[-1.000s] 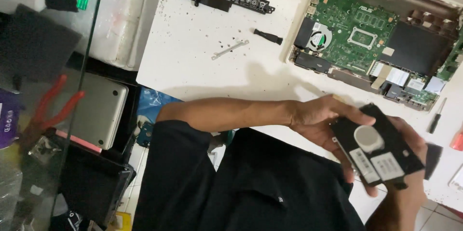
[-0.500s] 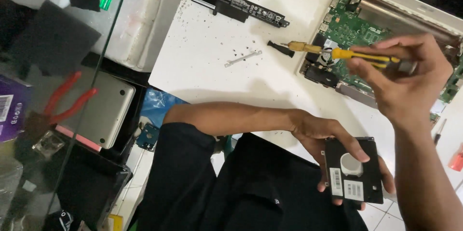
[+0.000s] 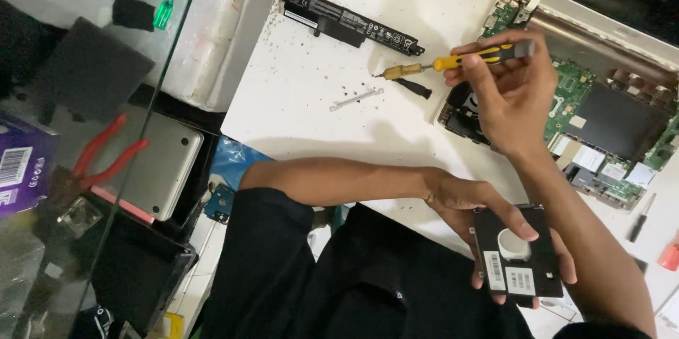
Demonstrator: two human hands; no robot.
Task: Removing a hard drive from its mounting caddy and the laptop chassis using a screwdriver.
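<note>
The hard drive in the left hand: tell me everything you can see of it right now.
The hard drive is a flat, black, rectangular slab with a round pale patch near its middle and two white stickers below that. It faces up, roughly level, held over the person's lap at the white table's edge. The left hand grips it from beneath, thumb laid across the top. The right forearm passes beside its right edge.

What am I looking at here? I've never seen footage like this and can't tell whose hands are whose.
One camera sits on a person's head and looks down, so both hands are their own. The left hand holds a black hard drive near the lap. The right hand holds a yellow-handled screwdriver above the white table. On the table lie an opened laptop with its circuit board showing, a long black battery and a small metal bracket. Red pliers lie to the left.
</note>
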